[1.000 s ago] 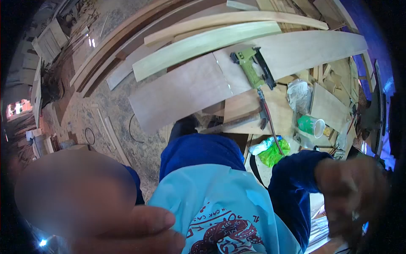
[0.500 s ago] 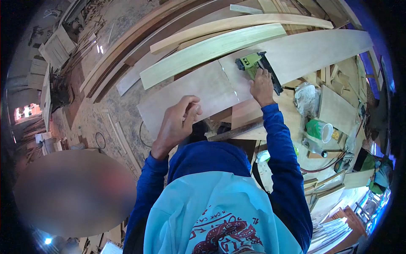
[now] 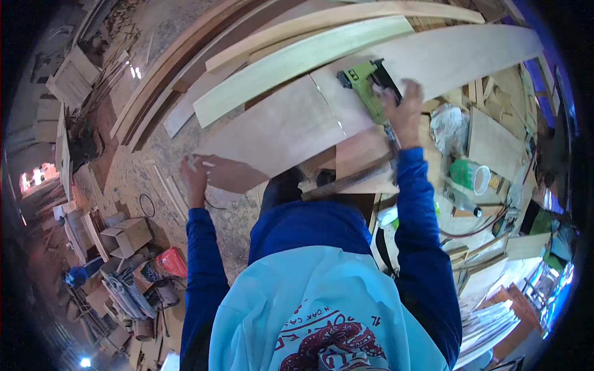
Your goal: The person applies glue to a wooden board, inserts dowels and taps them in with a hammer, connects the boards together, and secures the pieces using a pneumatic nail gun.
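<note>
Board (image 3: 272,133) slants lengthwise up-right; nailer (image 3: 366,94) handle points down-right; left hand (image 3: 195,179), right hand (image 3: 408,120) half-curled, hold unclear.

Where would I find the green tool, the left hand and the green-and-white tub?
Green tool (image 3: 366,92), head view: green body.
Left hand (image 3: 195,177), head view: its middle.
Green-and-white tub (image 3: 460,172), head view: green side.

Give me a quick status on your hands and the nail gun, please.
Left hand at left end of pale board. Right hand at green nail gun, grip unclear. Gun lying on board, covering part of it.
</note>
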A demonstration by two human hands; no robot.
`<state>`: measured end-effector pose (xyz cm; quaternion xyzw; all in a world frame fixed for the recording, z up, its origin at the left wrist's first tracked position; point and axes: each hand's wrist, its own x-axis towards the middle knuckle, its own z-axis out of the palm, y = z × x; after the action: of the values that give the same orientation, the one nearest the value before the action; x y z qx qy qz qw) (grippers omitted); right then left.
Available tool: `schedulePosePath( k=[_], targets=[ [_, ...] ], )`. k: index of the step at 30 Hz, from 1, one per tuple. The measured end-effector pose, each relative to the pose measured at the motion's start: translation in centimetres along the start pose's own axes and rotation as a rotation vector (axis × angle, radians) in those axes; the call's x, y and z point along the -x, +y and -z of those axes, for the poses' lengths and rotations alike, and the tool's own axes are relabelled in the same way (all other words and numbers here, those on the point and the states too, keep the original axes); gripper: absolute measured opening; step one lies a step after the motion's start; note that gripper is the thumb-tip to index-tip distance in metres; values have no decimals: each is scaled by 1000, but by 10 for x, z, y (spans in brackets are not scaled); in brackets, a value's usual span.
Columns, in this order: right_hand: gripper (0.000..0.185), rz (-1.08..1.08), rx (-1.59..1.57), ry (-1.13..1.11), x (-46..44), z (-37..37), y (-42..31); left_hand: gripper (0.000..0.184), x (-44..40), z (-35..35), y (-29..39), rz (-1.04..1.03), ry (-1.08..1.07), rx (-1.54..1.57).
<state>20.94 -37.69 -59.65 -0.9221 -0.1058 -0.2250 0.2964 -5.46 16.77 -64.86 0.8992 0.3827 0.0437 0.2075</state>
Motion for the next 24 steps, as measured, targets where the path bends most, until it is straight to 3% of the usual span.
schedulePosePath(
  k=[2, 3, 4, 5, 7, 9, 15, 19, 21, 24],
  targets=[
    [40, -76, 138, 27, -17, 9, 49, 60, -3, -3, -45, 68, 5, 53],
    [41, -4, 239, 29, -24, 6, 89, 60, -3, 0, -51, 68, -4, 48],
    [42, 70, 338, 28, -28, 2, 122, 61, -1, 5, -56, 235, -116, 153],
    [44, 15, 419, -34, -36, 7, 132, 61, 1, 8, -58, 405, -226, 257],
    [48, 1, 490, -223, -49, 9, 161, 53, 15, 22, -26, 471, -274, 315],
    [52, -14, 501, -320, -56, 11, 167, 42, 24, 27, -18, 519, -391, 618],
    [74, -40, 347, -583, -45, -5, 192, 32, 30, 22, -8, 578, -373, 862],
    [82, -31, 356, -635, -52, 2, 175, 30, 35, 20, -5, 561, -339, 884],
    [92, -111, 484, -767, -60, 8, 146, 29, 36, 14, 0, 548, -289, 985],
    [101, -139, 562, -797, -57, -1, 149, 34, 36, 8, 3, 533, -255, 904]
  ],
)
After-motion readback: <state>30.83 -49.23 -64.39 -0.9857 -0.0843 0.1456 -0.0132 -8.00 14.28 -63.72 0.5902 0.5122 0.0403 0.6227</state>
